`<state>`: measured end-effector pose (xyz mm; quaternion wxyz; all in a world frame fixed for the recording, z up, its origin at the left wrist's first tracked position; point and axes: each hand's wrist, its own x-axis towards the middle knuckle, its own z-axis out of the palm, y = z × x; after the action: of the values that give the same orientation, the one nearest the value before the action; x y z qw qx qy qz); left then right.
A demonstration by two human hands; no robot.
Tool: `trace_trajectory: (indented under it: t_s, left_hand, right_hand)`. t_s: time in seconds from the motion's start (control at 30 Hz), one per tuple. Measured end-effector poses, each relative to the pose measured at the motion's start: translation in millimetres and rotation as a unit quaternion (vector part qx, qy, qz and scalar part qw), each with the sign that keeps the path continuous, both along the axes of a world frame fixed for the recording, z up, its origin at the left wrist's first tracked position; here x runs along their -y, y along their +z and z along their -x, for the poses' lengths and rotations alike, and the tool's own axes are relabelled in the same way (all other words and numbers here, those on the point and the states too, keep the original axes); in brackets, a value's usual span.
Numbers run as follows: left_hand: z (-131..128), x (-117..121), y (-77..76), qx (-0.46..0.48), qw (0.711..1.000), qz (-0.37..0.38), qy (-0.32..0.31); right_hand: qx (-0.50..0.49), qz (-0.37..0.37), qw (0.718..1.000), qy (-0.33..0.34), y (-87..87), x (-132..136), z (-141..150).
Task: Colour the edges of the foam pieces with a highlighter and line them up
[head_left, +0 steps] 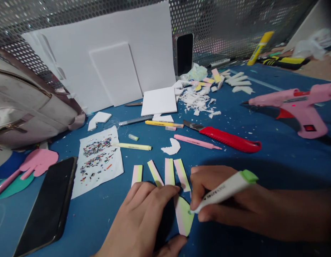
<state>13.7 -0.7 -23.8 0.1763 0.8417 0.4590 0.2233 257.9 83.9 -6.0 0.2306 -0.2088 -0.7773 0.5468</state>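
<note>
Nearest the camera, the left hand [145, 214] lies left of the pink-and-green piece [184, 216], partly spread, its index finger at the piece's far end and its thumb at the near end, seemingly steadying it. That piece's long axis runs away from the person, between the two hands, the left the closer. To its right, the right hand [230, 212] has its fingers closed round a white marker [226, 191], tip at the piece's green side; striped strips [169, 171] lie beyond it.

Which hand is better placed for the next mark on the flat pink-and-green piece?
Probably the right hand: it holds the white, green-ended marker at the piece. The left hand holds no marker.
</note>
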Motion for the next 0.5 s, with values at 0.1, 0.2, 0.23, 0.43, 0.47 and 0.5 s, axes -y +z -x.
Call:
trace_trajectory:
  t_s: [0.1,0.2,0.23,0.43,0.47,0.5]
  left_hand:
    - [-0.4,1.1,-2.5,0.027,1.000,-0.002,0.000]
    - [-0.7,2.5,-2.3,0.028,1.000,0.011,0.002]
    - [-0.6,2.8,-2.0,0.025,1.000,0.017,0.003]
    - [1.8,1.4,-2.1,0.017,1.000,0.002,-0.016]
    - [2.1,0.8,-1.8,0.012,1.000,-0.002,-0.017]
    - [2.2,0.3,-1.4,0.007,1.000,-0.006,-0.019]
  right_hand:
    - [0.007,0.016,1.000,-0.003,1.6,3.3,1.4]
    - [0.001,0.005,1.000,0.009,1.2,4.3,3.9]
    - [-0.001,-0.001,1.000,0.019,0.8,4.0,4.6]
    - [0.035,-0.035,0.998,0.040,0.8,1.2,6.8]
    - [0.036,-0.040,0.998,0.045,1.0,1.5,6.9]
    - [0.034,-0.040,0.997,0.050,1.0,2.1,7.0]
